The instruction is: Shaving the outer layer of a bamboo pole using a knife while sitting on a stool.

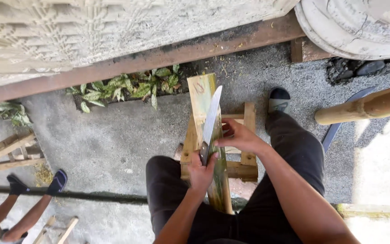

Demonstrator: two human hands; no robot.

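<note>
The person sits over a small wooden stool (249, 135) on the concrete floor (113, 140). A split bamboo piece (204, 97), green and yellow, lies along the stool and between the person's knees. The left hand (201, 174) is closed around the dark handle of a long knife (211, 118), and the blade rests on the bamboo, pointing away from the person. The right hand (240, 137) presses on the bamboo just beside the blade, with fingers bent over it. Another person's feet in dark sandals (57, 181) are at the lower left
</note>
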